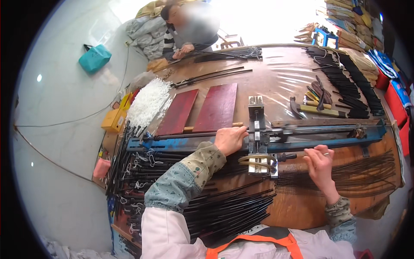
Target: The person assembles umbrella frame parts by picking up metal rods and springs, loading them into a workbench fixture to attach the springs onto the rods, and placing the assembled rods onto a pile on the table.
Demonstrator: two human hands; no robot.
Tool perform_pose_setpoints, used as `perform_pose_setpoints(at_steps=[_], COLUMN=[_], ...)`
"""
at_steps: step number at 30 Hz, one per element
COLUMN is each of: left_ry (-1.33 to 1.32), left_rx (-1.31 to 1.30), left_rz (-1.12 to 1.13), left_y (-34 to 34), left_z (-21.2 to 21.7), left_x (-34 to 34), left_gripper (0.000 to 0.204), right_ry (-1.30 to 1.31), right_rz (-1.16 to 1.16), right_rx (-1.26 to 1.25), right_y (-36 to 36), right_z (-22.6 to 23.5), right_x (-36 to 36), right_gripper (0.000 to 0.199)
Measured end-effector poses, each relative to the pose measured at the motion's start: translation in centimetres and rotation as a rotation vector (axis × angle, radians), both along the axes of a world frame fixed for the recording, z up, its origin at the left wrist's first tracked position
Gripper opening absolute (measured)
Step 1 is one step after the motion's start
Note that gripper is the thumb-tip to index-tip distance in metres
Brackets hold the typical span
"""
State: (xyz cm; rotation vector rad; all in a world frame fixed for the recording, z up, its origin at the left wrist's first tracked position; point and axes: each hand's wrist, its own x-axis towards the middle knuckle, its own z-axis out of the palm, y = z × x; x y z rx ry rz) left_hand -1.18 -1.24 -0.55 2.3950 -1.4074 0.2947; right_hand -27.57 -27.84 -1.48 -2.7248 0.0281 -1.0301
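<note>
- Nearby, thin black rods (235,211) fan across the bench (293,209).
- The right hand (318,166), empty, has its fingers half curled and apart, just beside the black handle (288,156); a light, even grip there would likely work best.
- The left hand's (230,140) fingers pinch a long black rod (189,135) along the blue rail (172,143), beside the metal clamp (256,102); keeping it straight, with fingertips clear, seems wise.
- Beyond lie red boards (215,108).

Left grip (230,141): bare hand, palm down, fingers drawn in together; left forearm (183,179) angles in from lower left. Right grip (319,163) raised, fingers loosely curled, right forearm (340,216) coming up from lower right.
</note>
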Motion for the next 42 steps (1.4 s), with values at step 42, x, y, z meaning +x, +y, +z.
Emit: perform_pose_setpoints(at_steps=[42], left_ry=[0.532], left_rx=[0.218], left_rz=[0.034], left_y=[6.9], left_z=[-3.4], left_x=[-18.2], left_gripper=[0.021], right_ry=[0.746], right_rz=[0.321], right_rx=[0.931], right_y=[7.7], right_z=[-5.9], right_x=[-1.1], right_gripper=[0.023])
